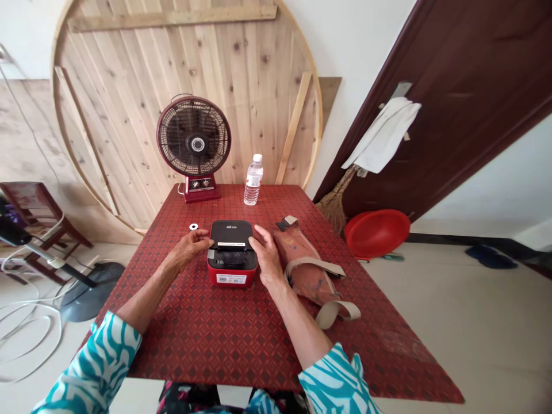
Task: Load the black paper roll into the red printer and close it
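A small red and black printer (233, 253) with a closed black lid sits on the patterned red table (207, 333). My left hand (190, 248) is at the printer's left side, its fingertips at the lid's edge. On the opposite side, my right hand (266, 257) has its thumb and fingers apart at the lid's right edge. Both hands touch or nearly touch the printer without lifting it. A small white roll (194, 227) lies behind my left hand. Right of my right hand is a brownish pouch (302, 253) with beige straps and a black buckle.
At the table's back stand a red fan (194, 141) and a water bottle (253, 181). A round wooden board (224, 75) leans on the wall behind. On the floor at right is a red basin (379, 233) beside a broom (334, 207).
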`<state>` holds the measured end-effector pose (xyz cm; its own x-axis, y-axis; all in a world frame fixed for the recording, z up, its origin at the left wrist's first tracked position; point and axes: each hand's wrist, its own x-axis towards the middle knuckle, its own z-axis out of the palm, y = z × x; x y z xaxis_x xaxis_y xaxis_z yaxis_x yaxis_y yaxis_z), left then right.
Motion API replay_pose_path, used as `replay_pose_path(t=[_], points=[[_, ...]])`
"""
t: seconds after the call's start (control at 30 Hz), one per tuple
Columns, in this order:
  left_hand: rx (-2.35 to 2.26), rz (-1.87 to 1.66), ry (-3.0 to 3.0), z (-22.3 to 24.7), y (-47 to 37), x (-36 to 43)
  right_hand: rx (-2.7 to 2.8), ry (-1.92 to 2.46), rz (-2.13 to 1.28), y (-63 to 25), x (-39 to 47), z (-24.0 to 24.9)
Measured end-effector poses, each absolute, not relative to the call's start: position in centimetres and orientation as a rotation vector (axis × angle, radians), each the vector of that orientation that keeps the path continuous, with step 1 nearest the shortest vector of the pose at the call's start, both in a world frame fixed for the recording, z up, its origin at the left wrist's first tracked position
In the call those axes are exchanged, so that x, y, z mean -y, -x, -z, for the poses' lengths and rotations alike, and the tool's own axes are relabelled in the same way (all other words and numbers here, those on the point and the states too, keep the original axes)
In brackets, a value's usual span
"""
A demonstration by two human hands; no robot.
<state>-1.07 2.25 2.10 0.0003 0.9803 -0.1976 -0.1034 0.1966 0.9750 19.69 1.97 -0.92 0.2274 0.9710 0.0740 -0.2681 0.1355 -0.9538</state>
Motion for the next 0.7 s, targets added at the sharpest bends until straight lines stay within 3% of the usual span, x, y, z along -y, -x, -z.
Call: replay_pose_path(t=[0.17,0.53,0.7], points=[[-1.192,-1.098,-0.955,-1.7,1.1,-2.2,0.847,1.001,-1.234,-19.8,-1.5,1.0],[-1.253,-1.294,-1.094,-1.6,1.1,0.0,0.851,1.017,-1.194,-19.6,-1.6,2.2],[-1.263,-1.11,-1.073,-1.4,1.1,1.4,0.855,0.912,-1.117,-19.4,-1.4,3.8]])
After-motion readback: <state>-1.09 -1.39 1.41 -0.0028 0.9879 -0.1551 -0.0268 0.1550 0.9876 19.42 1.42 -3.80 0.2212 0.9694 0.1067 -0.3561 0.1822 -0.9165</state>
